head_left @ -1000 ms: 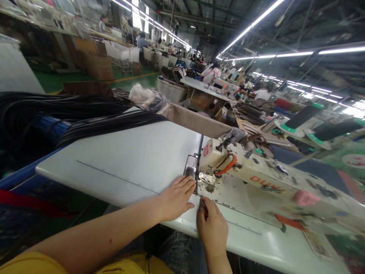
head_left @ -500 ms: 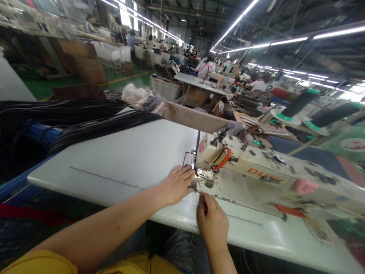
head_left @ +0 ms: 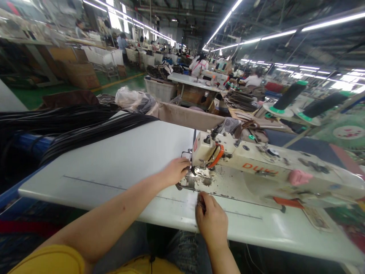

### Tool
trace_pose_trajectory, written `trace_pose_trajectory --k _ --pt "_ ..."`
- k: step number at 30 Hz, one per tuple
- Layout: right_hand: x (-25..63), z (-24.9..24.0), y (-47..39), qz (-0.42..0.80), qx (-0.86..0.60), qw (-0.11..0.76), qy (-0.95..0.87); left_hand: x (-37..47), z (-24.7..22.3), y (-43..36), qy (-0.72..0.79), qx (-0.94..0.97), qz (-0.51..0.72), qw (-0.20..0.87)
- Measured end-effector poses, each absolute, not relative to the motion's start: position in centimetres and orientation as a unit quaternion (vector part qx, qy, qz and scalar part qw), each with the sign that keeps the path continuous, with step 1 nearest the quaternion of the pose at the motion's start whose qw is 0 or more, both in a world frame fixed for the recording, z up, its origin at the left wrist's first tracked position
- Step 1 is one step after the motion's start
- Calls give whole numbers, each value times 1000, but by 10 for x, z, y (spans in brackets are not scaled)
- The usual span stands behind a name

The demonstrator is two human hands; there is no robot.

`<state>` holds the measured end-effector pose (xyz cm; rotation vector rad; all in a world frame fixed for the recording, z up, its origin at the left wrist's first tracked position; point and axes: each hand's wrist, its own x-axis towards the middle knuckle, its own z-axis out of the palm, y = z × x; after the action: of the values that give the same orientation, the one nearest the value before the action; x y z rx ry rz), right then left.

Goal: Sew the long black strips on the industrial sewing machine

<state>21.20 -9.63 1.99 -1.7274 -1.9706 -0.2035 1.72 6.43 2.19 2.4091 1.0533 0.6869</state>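
Observation:
My left hand is at the needle end of a sewing machine, its fingers bent together beside the presser foot. Whatever the fingertips pinch there is hidden. A narrow black strip stretches across the table behind the machine head. Close to the table's front edge, my right hand rests with its fingers curled in. Something dark shows between its thumb and fingers, too hidden to name.
A bundle of long black strips drapes over the left of the white table. Behind it stand a fabric-lined bin and a plastic bag. Black thread cones rise at the right. Other people work farther back.
My left hand has gone from lying flat with fingers stretched to bent fingers, slightly left and up by the presser foot. My right hand stays in place. The view has shifted slightly.

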Motion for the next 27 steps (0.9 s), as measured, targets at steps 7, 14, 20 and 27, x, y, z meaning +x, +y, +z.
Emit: trace_pose_trajectory --k 7,14,20,27 --pt "212 21 -97 -53 -642 256 -721 34 18 113 345 886 227 212" --pt "211 21 -98 -37 -649 258 -715 41 23 122 330 890 230 215" --pt "211 20 -98 -42 -648 261 -714 26 31 110 347 890 224 195" --pt "209 21 -97 -41 -650 257 -714 10 30 89 393 875 217 180"
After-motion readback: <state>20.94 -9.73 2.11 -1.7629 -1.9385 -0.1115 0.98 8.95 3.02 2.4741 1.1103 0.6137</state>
